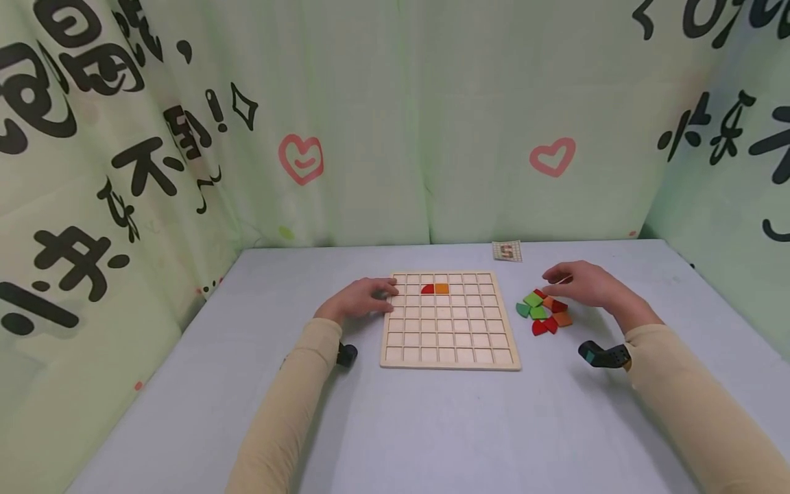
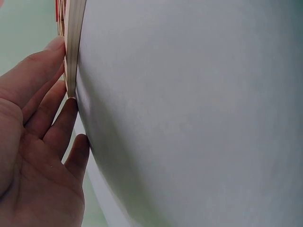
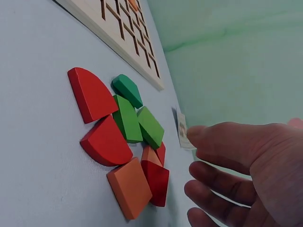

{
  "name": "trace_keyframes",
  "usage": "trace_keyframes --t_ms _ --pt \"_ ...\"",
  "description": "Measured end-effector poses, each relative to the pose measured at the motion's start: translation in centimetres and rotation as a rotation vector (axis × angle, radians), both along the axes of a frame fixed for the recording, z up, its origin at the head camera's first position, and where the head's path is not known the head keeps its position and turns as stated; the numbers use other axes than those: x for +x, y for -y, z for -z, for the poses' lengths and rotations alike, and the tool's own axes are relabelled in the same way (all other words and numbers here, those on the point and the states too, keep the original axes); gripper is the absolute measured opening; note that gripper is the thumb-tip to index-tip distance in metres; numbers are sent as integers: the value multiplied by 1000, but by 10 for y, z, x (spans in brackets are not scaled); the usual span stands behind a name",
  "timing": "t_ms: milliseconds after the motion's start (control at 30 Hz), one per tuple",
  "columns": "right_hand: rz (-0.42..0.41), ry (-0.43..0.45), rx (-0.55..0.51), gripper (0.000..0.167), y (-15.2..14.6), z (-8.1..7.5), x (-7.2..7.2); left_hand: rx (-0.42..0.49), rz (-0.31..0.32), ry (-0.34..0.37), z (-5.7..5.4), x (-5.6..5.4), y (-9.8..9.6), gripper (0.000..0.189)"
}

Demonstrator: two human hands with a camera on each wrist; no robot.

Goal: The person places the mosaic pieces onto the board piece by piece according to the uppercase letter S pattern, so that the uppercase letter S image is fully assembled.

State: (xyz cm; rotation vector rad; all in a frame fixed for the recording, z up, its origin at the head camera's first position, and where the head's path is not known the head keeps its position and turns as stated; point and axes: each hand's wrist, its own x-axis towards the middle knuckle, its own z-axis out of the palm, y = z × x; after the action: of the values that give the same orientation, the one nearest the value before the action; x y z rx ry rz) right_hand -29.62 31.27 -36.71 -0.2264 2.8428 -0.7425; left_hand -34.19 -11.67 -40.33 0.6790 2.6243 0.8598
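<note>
A wooden grid board [image 1: 449, 355] lies on the table, with a red quarter-round piece [image 1: 427, 289] and an orange square piece [image 1: 441, 289] side by side in two of its upper cells. My left hand [image 1: 361, 299] rests at the board's left edge, thumb and fingertips touching its rim [image 2: 73, 52]. Over the loose pieces, to the right of the board, hovers my right hand [image 1: 586, 285], its fingers loosely bent with nothing between them. Below it lie red quarter-rounds [image 3: 92, 94], green pieces [image 3: 127, 120], an orange square [image 3: 130, 189] and a dark green piece [image 3: 127, 90].
A small printed card [image 1: 507, 251] lies near the table's back edge, beyond the board's right corner. Pale green curtains [image 1: 426, 123] with black lettering and red hearts stand around the white table [image 1: 432, 432]. Both wrists carry a black camera [image 1: 605, 355].
</note>
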Motion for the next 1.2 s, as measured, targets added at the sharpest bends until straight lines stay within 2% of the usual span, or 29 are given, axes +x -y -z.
trace_keyframes --t_ms 167,367,700,967,1200 --pt "12 35 -19 51 -3 9 -5 -9 5 -4 -1 -1 0 36" --pt "10 34 -10 44 2 18 -11 -16 9 -7 -2 0 -1 35" --pt "-1 24 14 40 15 17 -13 -23 -1 -12 -2 1 -1 35" --pt "-20 20 -6 37 20 19 -14 -19 -2 -13 -2 1 -1 35" --pt "-1 5 17 37 23 21 -19 -21 12 -19 -2 1 0 35"
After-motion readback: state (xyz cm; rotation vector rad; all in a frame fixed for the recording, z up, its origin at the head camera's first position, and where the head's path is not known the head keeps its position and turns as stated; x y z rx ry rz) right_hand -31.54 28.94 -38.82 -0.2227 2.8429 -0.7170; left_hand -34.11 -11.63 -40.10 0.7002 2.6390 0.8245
